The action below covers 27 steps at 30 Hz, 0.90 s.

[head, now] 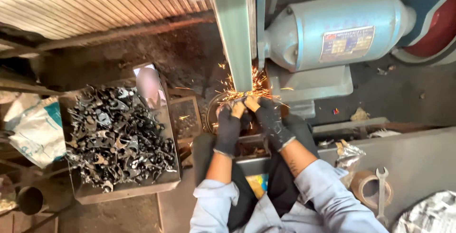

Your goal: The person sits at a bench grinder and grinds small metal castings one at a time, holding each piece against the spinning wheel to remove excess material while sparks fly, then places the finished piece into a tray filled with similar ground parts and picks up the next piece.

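Pale blue sleeves [304,200] nearest; blue-grey grinder motor [332,26] bearing rectangular multicoloured label [347,43]; tray of dark metal forgings [118,138] (left); gloved left hand [229,126] and right hand [268,119] together gripping small workpiece [243,102], mostly hidden, sparking against belt [235,38].

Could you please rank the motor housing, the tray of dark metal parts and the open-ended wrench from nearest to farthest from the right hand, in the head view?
From the right hand:
1. Motor housing, just above, to the right.
2. Tray of dark metal parts, far left.
3. Open-ended wrench, lower right; close to the tray's distance, so 2 and 3 are nearly tied.

Tray [126,191] of metal parts [116,135] left of grinder [332,29].
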Each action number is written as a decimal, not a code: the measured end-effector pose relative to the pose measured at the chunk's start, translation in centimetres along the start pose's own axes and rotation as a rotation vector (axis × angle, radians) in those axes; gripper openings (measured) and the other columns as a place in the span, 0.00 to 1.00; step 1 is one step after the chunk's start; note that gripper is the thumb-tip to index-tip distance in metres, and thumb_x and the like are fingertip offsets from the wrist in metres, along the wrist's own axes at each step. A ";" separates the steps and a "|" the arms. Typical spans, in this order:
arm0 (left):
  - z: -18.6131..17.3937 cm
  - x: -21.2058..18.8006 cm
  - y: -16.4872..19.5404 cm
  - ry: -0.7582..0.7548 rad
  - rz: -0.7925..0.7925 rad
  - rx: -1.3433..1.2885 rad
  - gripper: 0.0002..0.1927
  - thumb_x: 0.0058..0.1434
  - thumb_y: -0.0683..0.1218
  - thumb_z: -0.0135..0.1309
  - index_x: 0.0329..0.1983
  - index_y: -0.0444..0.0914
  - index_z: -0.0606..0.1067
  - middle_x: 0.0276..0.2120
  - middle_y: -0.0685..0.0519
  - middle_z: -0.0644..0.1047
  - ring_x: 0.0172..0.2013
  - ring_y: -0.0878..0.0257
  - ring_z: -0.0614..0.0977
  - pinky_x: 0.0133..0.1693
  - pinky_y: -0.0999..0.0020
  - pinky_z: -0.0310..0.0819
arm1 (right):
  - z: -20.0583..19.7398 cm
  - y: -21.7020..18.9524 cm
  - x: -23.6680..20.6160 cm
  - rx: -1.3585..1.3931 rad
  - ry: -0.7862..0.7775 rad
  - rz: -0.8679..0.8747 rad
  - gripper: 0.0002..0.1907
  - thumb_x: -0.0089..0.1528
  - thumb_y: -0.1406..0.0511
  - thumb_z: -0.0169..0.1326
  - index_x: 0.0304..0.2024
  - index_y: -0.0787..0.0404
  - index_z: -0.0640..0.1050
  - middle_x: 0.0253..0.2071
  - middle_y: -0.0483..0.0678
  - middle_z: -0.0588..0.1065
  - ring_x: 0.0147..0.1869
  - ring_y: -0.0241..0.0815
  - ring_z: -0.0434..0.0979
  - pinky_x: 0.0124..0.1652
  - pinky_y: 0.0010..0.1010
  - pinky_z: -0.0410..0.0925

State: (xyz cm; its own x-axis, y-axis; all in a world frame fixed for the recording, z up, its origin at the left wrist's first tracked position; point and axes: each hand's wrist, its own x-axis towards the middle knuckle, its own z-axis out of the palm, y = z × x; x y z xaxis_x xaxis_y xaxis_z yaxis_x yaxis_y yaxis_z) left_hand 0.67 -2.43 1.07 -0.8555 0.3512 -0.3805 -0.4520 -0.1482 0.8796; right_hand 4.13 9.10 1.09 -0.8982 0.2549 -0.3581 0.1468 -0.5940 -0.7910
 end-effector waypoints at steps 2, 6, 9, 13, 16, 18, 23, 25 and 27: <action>-0.3 0.9 -1.2 0.011 0.172 -0.050 0.16 0.69 0.47 0.54 0.52 0.30 0.78 0.43 0.50 0.81 0.43 0.60 0.79 0.46 0.65 0.72 | -0.7 -1.0 -1.1 -0.306 0.039 -0.136 0.13 0.71 0.61 0.55 0.47 0.66 0.79 0.42 0.46 0.78 0.46 0.36 0.76 0.46 0.30 0.69; -0.1 2.6 -1.7 -0.005 0.239 0.241 0.14 0.70 0.47 0.53 0.48 0.30 0.78 0.40 0.49 0.82 0.41 0.60 0.80 0.46 0.65 0.75 | -0.6 -1.4 -1.7 -0.298 0.329 -0.070 0.16 0.66 0.59 0.56 0.50 0.63 0.79 0.43 0.45 0.81 0.46 0.36 0.78 0.45 0.28 0.70; 0.3 2.7 -1.2 -0.102 0.205 0.669 0.15 0.70 0.49 0.52 0.48 0.33 0.80 0.41 0.49 0.82 0.43 0.61 0.81 0.45 0.64 0.74 | 0.1 -0.6 -1.2 -0.352 0.375 -0.185 0.17 0.66 0.59 0.56 0.51 0.65 0.79 0.46 0.45 0.80 0.49 0.37 0.77 0.48 0.28 0.69; 1.3 1.7 -0.7 0.074 0.376 0.148 0.14 0.72 0.48 0.52 0.49 0.32 0.78 0.44 0.48 0.82 0.46 0.60 0.81 0.50 0.65 0.75 | 0.2 -1.4 -0.7 -0.865 0.252 -0.269 0.16 0.68 0.58 0.54 0.46 0.66 0.79 0.39 0.48 0.80 0.43 0.40 0.78 0.44 0.30 0.70; 2.1 1.0 -0.6 0.119 0.265 0.272 0.15 0.69 0.48 0.54 0.49 0.31 0.78 0.42 0.46 0.82 0.43 0.59 0.82 0.47 0.64 0.75 | 0.1 -3.2 -1.4 -0.608 0.228 -0.245 0.15 0.70 0.60 0.54 0.50 0.67 0.78 0.44 0.50 0.78 0.47 0.37 0.74 0.47 0.31 0.69; 2.0 0.3 -0.5 -0.030 0.205 0.192 0.16 0.69 0.48 0.55 0.52 0.32 0.78 0.43 0.43 0.81 0.43 0.59 0.82 0.47 0.63 0.75 | 0.4 -4.1 -2.2 -0.407 0.159 -0.383 0.17 0.68 0.63 0.53 0.57 0.64 0.75 0.50 0.45 0.76 0.52 0.34 0.74 0.53 0.27 0.69; -0.6 -3.1 0.2 -0.066 0.203 1.025 0.16 0.68 0.50 0.54 0.51 0.33 0.78 0.44 0.42 0.81 0.45 0.52 0.82 0.47 0.58 0.75 | 0.8 -4.7 -4.5 -0.456 -0.003 -0.190 0.19 0.64 0.66 0.58 0.56 0.65 0.72 0.43 0.47 0.75 0.46 0.36 0.75 0.46 0.30 0.71; -1.9 -3.9 0.4 -0.100 0.164 1.124 0.17 0.68 0.51 0.53 0.50 0.33 0.78 0.44 0.41 0.81 0.45 0.49 0.82 0.47 0.56 0.74 | 0.8 -4.4 -5.0 -0.673 0.072 -0.227 0.19 0.63 0.65 0.58 0.55 0.66 0.73 0.42 0.47 0.77 0.45 0.36 0.76 0.45 0.31 0.71; -2.9 -3.5 0.5 -0.120 0.259 0.987 0.17 0.68 0.51 0.53 0.49 0.34 0.78 0.44 0.41 0.81 0.46 0.47 0.81 0.46 0.55 0.74 | 1.2 -3.9 -4.9 -0.736 0.129 -0.367 0.20 0.63 0.64 0.59 0.55 0.66 0.74 0.43 0.47 0.78 0.47 0.37 0.77 0.47 0.31 0.71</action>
State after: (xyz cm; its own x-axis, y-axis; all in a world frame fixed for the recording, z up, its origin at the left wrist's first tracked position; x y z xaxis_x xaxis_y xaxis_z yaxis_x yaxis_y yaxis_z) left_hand 2.73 -6.44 1.98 -0.8419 0.5145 -0.1626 0.1979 0.5747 0.7941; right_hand 7.47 9.28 6.50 -0.8937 0.4474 -0.0330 0.1275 0.1827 -0.9749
